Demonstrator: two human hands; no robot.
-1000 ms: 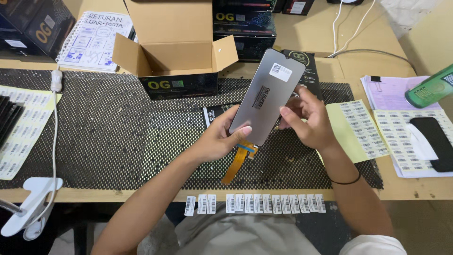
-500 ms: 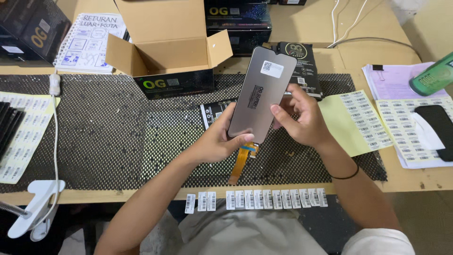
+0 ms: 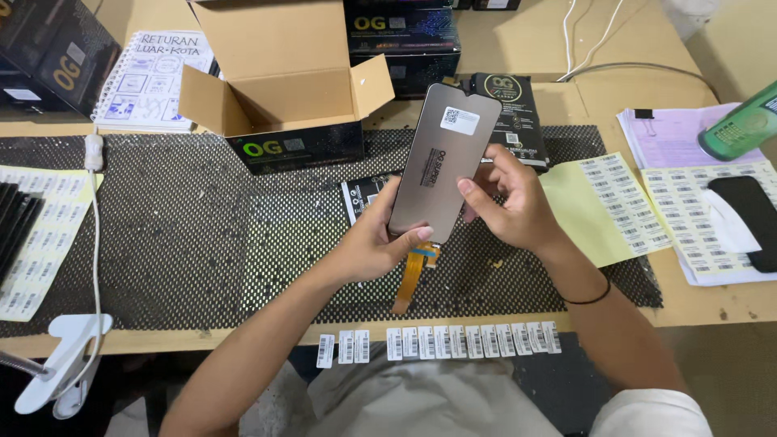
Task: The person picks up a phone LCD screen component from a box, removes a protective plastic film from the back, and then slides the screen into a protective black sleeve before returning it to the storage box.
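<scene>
Black mesh mat point(image 3: 186, 235) spans mid-frame, open cardboard box point(image 3: 275, 73) upper centre, grey phone screen panel point(image 3: 443, 162) held upright at centre, left hand point(image 3: 374, 243) and right hand point(image 3: 511, 198) fingers curled around its edges, orange flex cable point(image 3: 411, 275) dangling below.

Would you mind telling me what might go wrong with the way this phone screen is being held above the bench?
1. The orange ribbon cable hangs loose under the screen panel; it might snag on the black mesh mat or crease.
2. The left hand and right hand grip the panel only by its lower edges, so it could slip and fall.
3. The strip of small barcode labels sits along the table edge and might be brushed off by a forearm.
</scene>
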